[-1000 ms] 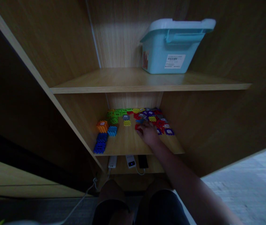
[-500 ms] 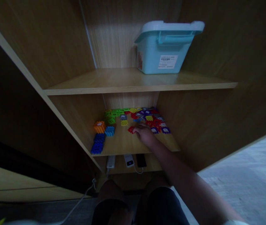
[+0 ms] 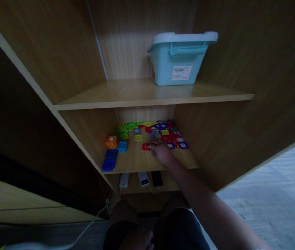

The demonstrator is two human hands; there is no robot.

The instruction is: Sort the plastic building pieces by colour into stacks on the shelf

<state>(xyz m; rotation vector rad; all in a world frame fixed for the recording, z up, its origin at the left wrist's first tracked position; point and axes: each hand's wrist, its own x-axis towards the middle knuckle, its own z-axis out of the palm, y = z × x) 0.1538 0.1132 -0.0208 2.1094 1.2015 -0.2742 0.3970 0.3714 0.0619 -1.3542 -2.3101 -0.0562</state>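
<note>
My right hand point(image 3: 160, 151) reaches onto the middle shelf, its fingertips closed on the edge of a red plastic interlocking tile point(image 3: 145, 147) at the shelf's surface. Beyond it lie a yellow tile point(image 3: 138, 138) and a grey tile point(image 3: 137, 132). More red tiles point(image 3: 172, 139) are heaped to the right, with purple tiles point(image 3: 183, 145) at their front. On the left stand an orange stack of tiles point(image 3: 111, 142), a light blue stack point(image 3: 122, 147) and dark blue tiles point(image 3: 109, 164). My left hand point(image 3: 142, 239) rests low between my legs, dim, its fingers unclear.
Green tiles point(image 3: 126, 129) line the back left. On the upper shelf point(image 3: 126, 92) stands a light blue lidded bin point(image 3: 180, 62). Below are a white power strip point(image 3: 124, 180), a power bank point(image 3: 144, 180) and a black phone-like device point(image 3: 157, 178) with a white cable point(image 3: 85, 227).
My right hand has stayed at the red tile, which now lies flatter and shows more. My left hand shows more at the bottom. The view has shifted slightly.
</note>
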